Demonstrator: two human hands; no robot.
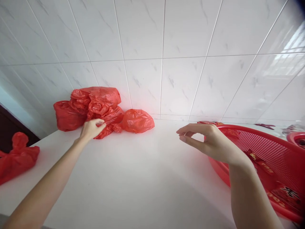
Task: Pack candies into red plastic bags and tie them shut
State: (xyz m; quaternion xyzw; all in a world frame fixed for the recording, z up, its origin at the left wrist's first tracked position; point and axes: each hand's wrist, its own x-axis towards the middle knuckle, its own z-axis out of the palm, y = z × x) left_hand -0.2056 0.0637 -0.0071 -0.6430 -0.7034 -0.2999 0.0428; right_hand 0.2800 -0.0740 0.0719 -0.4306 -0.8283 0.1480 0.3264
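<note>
My left hand [91, 128] reaches across the white counter [133, 178] to a heap of crumpled red plastic bags [95, 106] against the tiled wall. Its fingertips are pinched on a fold of the red plastic at the heap's front. A smaller knotted red bag [138, 121] lies just right of the heap. My right hand [208, 141] hovers above the counter with its fingers loosely stretched to the left and nothing in them, beside the rim of a red mesh basket [274, 143].
The basket holds several red packets with gold print [262, 163]. Another red bag [17, 157] sits at the counter's left edge. A second red rim [296, 138] shows at the far right. White marbled tiles [166, 47] back the counter.
</note>
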